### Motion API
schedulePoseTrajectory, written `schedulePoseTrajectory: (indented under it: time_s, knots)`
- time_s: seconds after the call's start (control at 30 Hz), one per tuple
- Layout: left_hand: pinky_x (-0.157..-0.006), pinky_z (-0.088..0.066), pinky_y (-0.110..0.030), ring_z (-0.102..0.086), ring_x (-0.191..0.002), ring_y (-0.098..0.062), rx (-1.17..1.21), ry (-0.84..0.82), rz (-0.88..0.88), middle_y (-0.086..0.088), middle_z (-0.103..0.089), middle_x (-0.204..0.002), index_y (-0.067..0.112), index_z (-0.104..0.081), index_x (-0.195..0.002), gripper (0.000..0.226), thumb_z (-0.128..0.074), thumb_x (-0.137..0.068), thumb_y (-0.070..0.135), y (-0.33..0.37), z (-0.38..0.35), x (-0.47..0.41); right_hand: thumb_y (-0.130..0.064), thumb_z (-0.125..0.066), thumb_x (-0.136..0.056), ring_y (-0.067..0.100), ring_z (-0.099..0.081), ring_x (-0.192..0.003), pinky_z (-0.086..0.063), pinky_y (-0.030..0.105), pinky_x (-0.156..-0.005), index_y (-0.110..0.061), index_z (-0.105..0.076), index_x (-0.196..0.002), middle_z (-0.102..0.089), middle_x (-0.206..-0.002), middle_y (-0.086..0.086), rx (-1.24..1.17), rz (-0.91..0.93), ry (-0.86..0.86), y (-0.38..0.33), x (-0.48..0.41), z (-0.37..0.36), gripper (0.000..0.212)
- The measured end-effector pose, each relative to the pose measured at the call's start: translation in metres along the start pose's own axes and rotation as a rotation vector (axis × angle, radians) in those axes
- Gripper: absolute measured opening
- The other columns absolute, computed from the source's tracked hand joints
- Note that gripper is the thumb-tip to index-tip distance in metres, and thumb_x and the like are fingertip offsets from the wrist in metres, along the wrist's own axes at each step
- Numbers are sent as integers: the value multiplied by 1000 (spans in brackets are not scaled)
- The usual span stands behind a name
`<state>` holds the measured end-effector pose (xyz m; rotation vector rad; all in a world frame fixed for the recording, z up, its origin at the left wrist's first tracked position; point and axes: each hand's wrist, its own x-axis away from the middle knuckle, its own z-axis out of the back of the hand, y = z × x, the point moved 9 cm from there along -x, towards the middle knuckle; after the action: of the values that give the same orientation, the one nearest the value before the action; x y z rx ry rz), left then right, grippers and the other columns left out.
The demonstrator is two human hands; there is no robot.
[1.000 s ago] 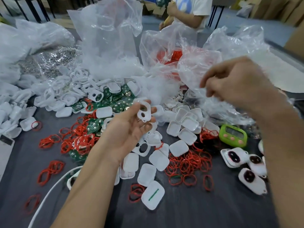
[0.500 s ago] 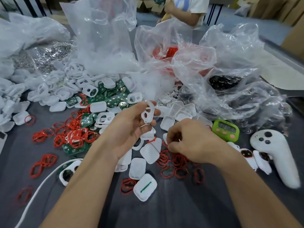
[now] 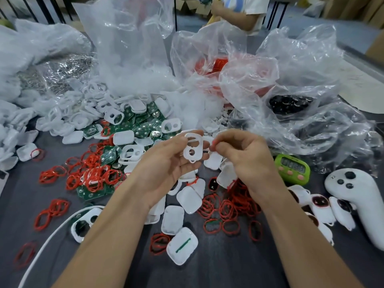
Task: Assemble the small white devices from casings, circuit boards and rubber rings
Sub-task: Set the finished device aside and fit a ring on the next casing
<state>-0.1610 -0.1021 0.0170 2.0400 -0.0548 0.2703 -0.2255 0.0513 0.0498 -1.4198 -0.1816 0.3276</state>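
Casing (image 3: 193,150), white, is gripped by the left hand (image 3: 166,165) mid-frame. The right hand (image 3: 245,156) pinches a red ring (image 3: 213,144) beside it.

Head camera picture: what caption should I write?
Left hand holds a white casing; right hand pinches a red rubber ring beside it.

Parts spread across table (image 3: 228,271), bags (image 3: 128,48) behind.
Circuit boards (image 3: 145,125) lie left of centre among casings (image 3: 122,138); rings (image 3: 228,208) in front; timer (image 3: 292,169) and controller (image 3: 361,200) right.
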Motion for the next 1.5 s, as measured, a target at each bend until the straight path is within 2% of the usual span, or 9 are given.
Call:
schedulePoseTrajectory:
  time_s: [0.17, 0.3, 0.37, 0.63, 0.93, 1.13, 1.27, 1.4, 1.5]
  knots:
    - [-85, -63, -39, -74, -105, -33, 1, 23, -3, -17, -73, -121, 8, -73, -121, 31, -45, -107, 11, -1, -1, -2, -8, -82, -83, -1, -74, -88, -53, 11, -78, -36, -82, -80, -79, -85, -18, 105, 125, 76, -10, 3, 4, 28]
    - [-71, -63, -31, -76, -88, -22, -106, 65, -24, -17, -76, -112, 12, -80, -108, 27, -54, -104, 11, -2, -1, 0, -15, -86, -82, 2, -74, -72, -55, 16, -68, -33, -80, -98, -78, -79, -15, 108, 144, 118, -16, 9, 5, 26]
    - [-69, -63, -30, -76, -81, -19, -136, 76, -38, -14, -78, -104, 14, -81, -104, 26, -55, -103, 11, -3, -2, 0, -15, -88, -80, 5, -72, -65, -56, 19, -61, -30, -79, -91, -76, -73, -14, 122, 168, 151, -19, 13, 5, 21]
    - [-73, -63, -34, -77, -88, -22, -80, 45, -18, -16, -78, -103, 11, -80, -107, 28, -52, -104, 10, -7, -9, 1, -16, -92, -74, 6, -57, -84, -40, 3, -78, -26, -83, -84, -68, -78, -18, 503, 430, 296, -45, 28, 1, 17]
    - [-72, -64, -33, -73, -91, -24, -123, 75, -6, -18, -78, -105, 10, -82, -103, 30, -53, -101, 2, -8, -7, 2, -11, -85, -82, 18, -62, -82, -51, 28, -78, -15, -82, -90, -72, -83, -4, 674, 582, 355, -50, 34, -7, 11]
    - [-84, -64, -46, -50, -69, -17, -233, 139, -20, -16, -61, -88, 14, -82, -104, 30, -55, -102, 4, -6, -5, 3, -12, -88, -76, 20, -67, -79, -43, 19, -77, -18, -82, -84, -75, -81, -3, 680, 586, 367, -53, 37, -11, 11]
    - [-80, -64, -41, -57, -88, -31, -199, 112, -10, -22, -68, -97, 9, -80, -109, 25, -57, -101, 4, -6, -8, 3, -11, -89, -75, 19, -68, -78, -42, 18, -75, -20, -83, -83, -75, -80, -4, 673, 534, 337, -48, 33, -11, 14]
    - [-80, -65, -40, -56, -58, -8, -250, 77, -52, -3, -62, -68, 7, -79, -112, 23, -62, -97, 2, -3, -10, 5, -9, -89, -73, 21, -69, -76, -43, 21, -73, -19, -82, -81, -75, -79, -3, 688, 561, 360, -50, 36, -11, 15]
    - [-70, -63, -28, -63, -59, -4, -327, 89, -76, 0, -74, -75, 8, -79, -111, 27, -63, -93, -5, -1, -9, 6, -11, -90, -72, 19, -68, -74, -44, 24, -70, -21, -80, -78, -75, -77, -4, 707, 555, 385, -50, 37, -10, 15]
